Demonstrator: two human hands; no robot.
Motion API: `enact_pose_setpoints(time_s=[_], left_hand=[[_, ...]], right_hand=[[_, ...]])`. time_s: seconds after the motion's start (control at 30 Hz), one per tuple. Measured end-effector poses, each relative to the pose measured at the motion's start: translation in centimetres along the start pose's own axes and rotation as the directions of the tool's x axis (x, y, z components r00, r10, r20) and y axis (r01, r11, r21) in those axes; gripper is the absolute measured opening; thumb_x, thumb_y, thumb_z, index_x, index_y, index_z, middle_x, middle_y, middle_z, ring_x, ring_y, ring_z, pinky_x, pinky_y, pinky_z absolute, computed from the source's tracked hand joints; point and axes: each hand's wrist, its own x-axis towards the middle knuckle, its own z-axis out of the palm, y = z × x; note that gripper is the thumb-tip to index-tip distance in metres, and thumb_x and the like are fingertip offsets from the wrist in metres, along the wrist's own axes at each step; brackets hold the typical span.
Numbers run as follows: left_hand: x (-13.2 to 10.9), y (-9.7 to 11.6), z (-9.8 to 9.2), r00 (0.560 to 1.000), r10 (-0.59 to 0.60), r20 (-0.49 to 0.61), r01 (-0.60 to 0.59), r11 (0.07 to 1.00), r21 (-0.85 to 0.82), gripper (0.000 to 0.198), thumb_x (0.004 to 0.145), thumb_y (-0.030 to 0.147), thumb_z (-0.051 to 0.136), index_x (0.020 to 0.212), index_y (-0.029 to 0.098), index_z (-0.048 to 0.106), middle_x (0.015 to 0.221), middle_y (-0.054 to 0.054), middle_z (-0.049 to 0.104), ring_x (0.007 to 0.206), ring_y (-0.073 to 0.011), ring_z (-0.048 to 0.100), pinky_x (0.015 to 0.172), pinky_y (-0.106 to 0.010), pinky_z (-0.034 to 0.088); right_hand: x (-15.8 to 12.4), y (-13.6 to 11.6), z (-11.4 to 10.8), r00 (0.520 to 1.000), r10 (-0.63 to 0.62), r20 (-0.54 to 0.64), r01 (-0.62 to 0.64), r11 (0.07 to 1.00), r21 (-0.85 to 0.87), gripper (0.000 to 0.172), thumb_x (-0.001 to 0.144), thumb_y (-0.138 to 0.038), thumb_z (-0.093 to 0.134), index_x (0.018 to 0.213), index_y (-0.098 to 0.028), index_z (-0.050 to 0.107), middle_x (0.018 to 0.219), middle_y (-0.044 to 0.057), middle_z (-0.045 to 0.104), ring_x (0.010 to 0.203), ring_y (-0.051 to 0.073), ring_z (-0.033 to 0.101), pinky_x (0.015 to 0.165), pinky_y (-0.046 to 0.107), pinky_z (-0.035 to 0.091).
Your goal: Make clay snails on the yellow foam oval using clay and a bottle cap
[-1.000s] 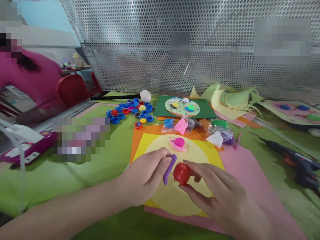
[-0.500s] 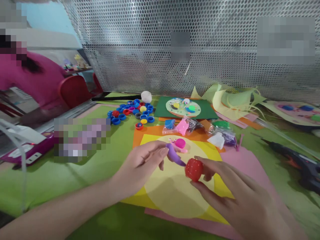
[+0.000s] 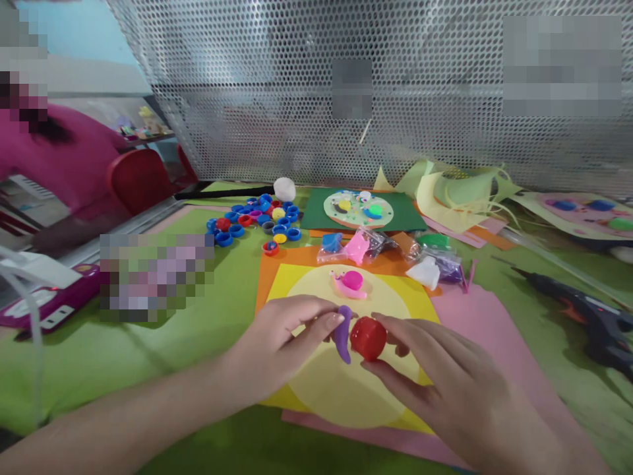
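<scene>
Between finger and thumb my left hand pinches a curved purple clay piece, which hangs nearly upright. My right hand grips a round red cap just to its right; whether the two pieces touch is unclear. Both are held above a pale yellow paper circle on a bright yellow sheet. A pink clay snail with a magenta shell lies on the circle's far part, beyond my hands.
Bottle caps cluster at the back left. Bagged clay lies behind the yellow sheet. A glue gun rests at the right and a purple power strip at the left. A person in pink is at the far left.
The purple piece has turned from slanting to nearly upright. The red cap has tilted in my right hand and moved slightly left. The camera view has shifted a little.
</scene>
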Motion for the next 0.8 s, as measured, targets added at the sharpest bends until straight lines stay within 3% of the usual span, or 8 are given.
enact_pose_setpoints(time_s=[0.23,0.47,0.67,0.8], left_hand=[[-0.16,-0.07,0.11,1.0,-0.003,-0.009,0.003,1.0,0.018,0.027,0.089,0.023,0.041,0.075,0.017,0.063,0.068,0.001,0.06,0.059,-0.0092,0.052,0.052,-0.016,0.041],[-0.17,0.15,0.14,1.0,0.007,-0.004,-0.007,1.0,0.025,0.031,0.09,0.022,0.04,0.067,0.018,0.062,0.067,0.003,0.06,0.057,-0.008,0.049,0.052,-0.016,0.04],[-0.29,0.16,0.23,0.999,-0.004,-0.036,0.005,0.999,0.032,0.021,0.088,0.022,0.043,0.079,0.018,0.062,0.063,0.003,0.055,0.056,-0.0084,0.048,0.051,-0.016,0.039],[-0.26,0.14,0.26,0.999,0.007,-0.036,-0.005,0.999,0.047,0.022,0.088,0.022,0.042,0.077,0.017,0.061,0.064,0.003,0.056,0.056,-0.0082,0.048,0.051,-0.015,0.039]], right_hand=[[-0.13,-0.02,0.15,1.0,-0.017,0.025,0.017,1.0,-0.001,0.019,0.084,-0.026,0.058,0.096,-0.012,0.054,0.076,0.001,0.062,0.066,0.012,0.058,0.057,0.026,0.046],[-0.36,0.01,0.21,0.995,-0.098,0.007,0.098,0.988,-0.118,0.017,0.087,-0.023,0.053,0.097,-0.009,0.055,0.077,0.003,0.064,0.066,0.013,0.059,0.058,0.028,0.045],[-0.21,-0.15,0.2,0.993,-0.119,0.02,0.12,0.987,-0.102,0.018,0.086,-0.022,0.055,0.099,-0.009,0.054,0.079,0.002,0.064,0.068,0.013,0.059,0.058,0.027,0.046],[-0.07,-0.28,0.25,0.992,-0.125,0.03,0.127,0.986,-0.104,0.018,0.086,-0.022,0.054,0.098,-0.008,0.054,0.076,0.003,0.063,0.064,0.014,0.059,0.054,0.028,0.046]])
